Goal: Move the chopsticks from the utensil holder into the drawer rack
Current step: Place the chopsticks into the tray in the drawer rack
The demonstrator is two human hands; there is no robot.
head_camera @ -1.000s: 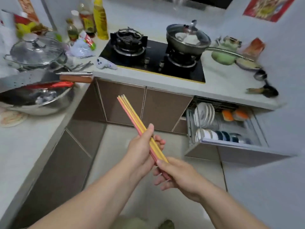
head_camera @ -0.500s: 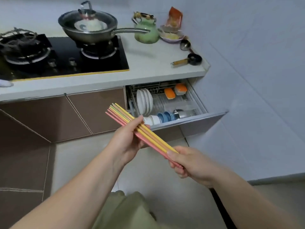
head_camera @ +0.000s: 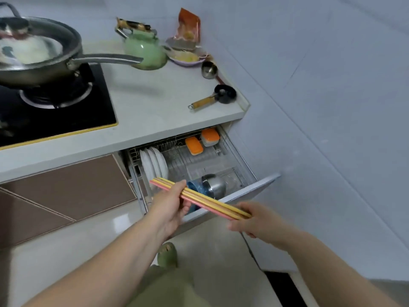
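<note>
A bundle of several pink and yellow chopsticks [head_camera: 208,202] lies almost level between my two hands, over the front edge of the open drawer rack [head_camera: 234,173]. My left hand [head_camera: 172,207] grips the bundle near its left end. My right hand [head_camera: 259,220] pinches the right end. The wire rack is pulled out under the counter and holds white plates [head_camera: 155,166], blue bowls, a steel bowl [head_camera: 215,185] and two orange-lidded boxes [head_camera: 202,141]. The utensil holder is out of view.
On the counter [head_camera: 155,107] stand a lidded wok [head_camera: 37,58] on the black hob, a green kettle [head_camera: 145,49], a dish, a ladle [head_camera: 209,68] and a small black pan [head_camera: 223,95]. A tiled wall rises at right. My green slipper [head_camera: 167,254] is on the floor below.
The view has swung right and closer to the drawer. Both hands have carried the chopsticks from the floor area to just over the rack's front edge, levelling the bundle.
</note>
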